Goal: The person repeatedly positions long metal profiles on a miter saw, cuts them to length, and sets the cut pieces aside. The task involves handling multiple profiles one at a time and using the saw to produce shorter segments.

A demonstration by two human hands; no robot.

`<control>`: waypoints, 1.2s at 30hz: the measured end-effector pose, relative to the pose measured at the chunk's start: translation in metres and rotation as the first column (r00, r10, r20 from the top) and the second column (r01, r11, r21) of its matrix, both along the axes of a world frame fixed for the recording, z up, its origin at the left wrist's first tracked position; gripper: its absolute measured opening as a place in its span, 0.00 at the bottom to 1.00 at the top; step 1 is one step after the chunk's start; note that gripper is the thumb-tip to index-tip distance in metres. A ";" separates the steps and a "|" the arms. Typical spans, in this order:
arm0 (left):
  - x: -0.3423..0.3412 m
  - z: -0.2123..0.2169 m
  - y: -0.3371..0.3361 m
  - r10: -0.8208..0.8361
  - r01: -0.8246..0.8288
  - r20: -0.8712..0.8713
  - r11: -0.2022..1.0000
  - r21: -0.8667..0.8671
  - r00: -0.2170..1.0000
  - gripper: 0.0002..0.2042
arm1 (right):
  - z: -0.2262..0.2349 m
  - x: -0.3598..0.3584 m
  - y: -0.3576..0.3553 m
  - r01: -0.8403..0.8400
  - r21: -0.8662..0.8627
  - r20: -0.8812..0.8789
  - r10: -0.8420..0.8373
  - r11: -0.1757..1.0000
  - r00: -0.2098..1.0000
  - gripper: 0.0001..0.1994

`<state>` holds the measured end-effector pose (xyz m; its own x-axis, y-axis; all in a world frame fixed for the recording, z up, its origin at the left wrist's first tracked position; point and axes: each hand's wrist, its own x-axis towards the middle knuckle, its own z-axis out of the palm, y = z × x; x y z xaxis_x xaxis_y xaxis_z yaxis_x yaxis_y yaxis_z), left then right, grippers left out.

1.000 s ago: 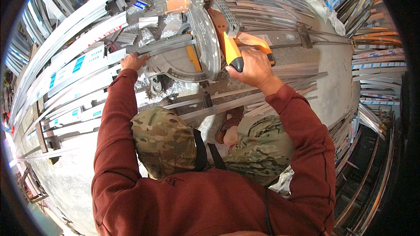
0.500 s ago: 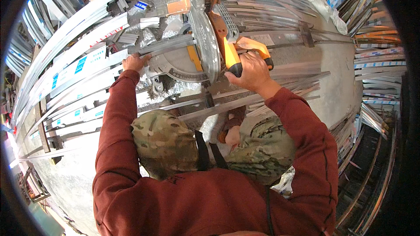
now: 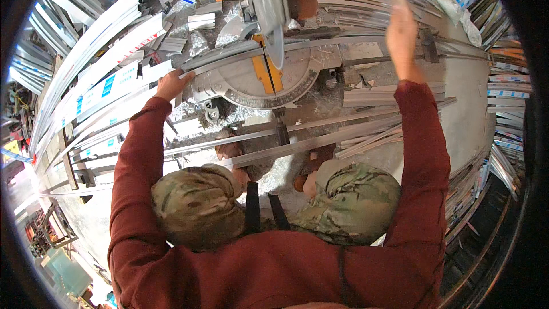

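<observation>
A mitre saw stands in front of me, its head (image 3: 266,0) raised and its round blade (image 3: 277,48) above the yellow slotted insert (image 3: 264,74) of the grey base (image 3: 294,71). My left hand (image 3: 174,84) is closed on the near end of a thin metal strip (image 3: 226,59), which lies along the left side of the base up to the blade. Off to the right, my right hand (image 3: 401,31) is raised and blurred, fingers stretched out, apart from the saw handle at the top edge. I see nothing in it.
Long metal profiles (image 3: 108,94) lie in rows to the left, some with blue-printed film. Short offcuts (image 3: 201,21) are scattered behind the saw. More strips (image 3: 320,131) cross the floor near my feet. Stacked profiles (image 3: 509,94) fill the right side, beside a white bag (image 3: 452,6).
The saw head has swung up and away from the base, uncovering the insert. My right hand has let go of the handle and moved right and away. My left hand stays on the strip.
</observation>
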<state>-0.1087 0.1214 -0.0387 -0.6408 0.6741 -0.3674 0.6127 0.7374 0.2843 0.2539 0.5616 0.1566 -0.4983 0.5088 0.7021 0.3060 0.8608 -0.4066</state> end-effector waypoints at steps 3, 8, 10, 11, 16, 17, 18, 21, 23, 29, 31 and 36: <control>-0.009 0.008 -0.008 0.033 -0.033 0.034 0.999 0.006 0.999 0.33 | -0.087 0.023 0.027 0.308 -0.257 0.840 0.054 0.916 0.540 0.22; -0.035 0.009 -0.032 0.176 -0.141 0.179 0.972 -0.190 0.968 0.32 | -0.188 0.040 0.037 0.107 -0.218 0.730 0.089 0.970 0.678 0.12; -0.070 -0.018 -0.087 0.047 -0.040 0.126 0.997 -0.061 0.991 0.33 | -0.200 0.029 0.025 0.090 -0.082 0.755 0.003 0.993 0.656 0.17; -0.065 -0.024 -0.093 0.087 -0.090 0.094 0.995 0.029 0.992 0.34 | -0.199 0.038 0.020 0.123 -0.105 0.782 0.006 0.987 0.623 0.14; -0.068 -0.011 -0.111 0.063 -0.054 0.048 0.984 -0.170 0.997 0.34 | -0.141 0.100 -0.040 -0.143 -0.105 0.824 0.166 0.984 0.541 0.08; -0.062 -0.003 -0.095 0.069 -0.059 0.033 0.971 -0.231 0.997 0.34 | -0.135 0.120 -0.055 -0.089 -0.133 0.848 0.159 0.987 0.506 0.08; -0.058 0.001 -0.096 0.029 -0.026 0.012 0.973 -0.231 0.999 0.34 | -0.133 0.136 -0.067 -0.049 -0.165 0.862 0.169 0.985 0.478 0.08; -0.052 -0.006 -0.104 -0.026 0.027 0.009 0.981 -0.194 1.000 0.34 | -0.148 0.183 -0.073 0.027 -0.188 0.898 0.161 0.982 0.409 0.07; -0.045 -0.009 -0.098 -0.024 0.030 0.037 0.982 -0.187 0.999 0.33 | -0.166 0.210 -0.068 0.066 -0.162 0.922 0.127 0.985 0.366 0.06; -0.023 -0.015 -0.076 0.009 -0.002 0.086 0.996 -0.087 0.996 0.34 | -0.179 0.232 -0.049 0.212 -0.171 0.951 0.105 0.962 0.289 0.08; -0.032 -0.018 -0.077 -0.113 0.125 0.102 0.985 -0.119 0.988 0.26 | -0.183 0.246 -0.048 0.266 -0.185 0.959 0.114 0.946 0.261 0.08; -0.064 -0.036 -0.127 -0.451 0.447 -0.065 0.892 -0.061 0.890 0.14 | -0.177 0.304 -0.047 0.307 -0.191 0.956 0.106 0.932 0.275 0.08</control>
<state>-0.1731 -0.0054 -0.0747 -0.3006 0.8809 -0.3657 0.8996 0.3892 0.1980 0.5578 0.5148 -0.0199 -0.6204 0.6645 -0.4165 0.7188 0.6942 0.0370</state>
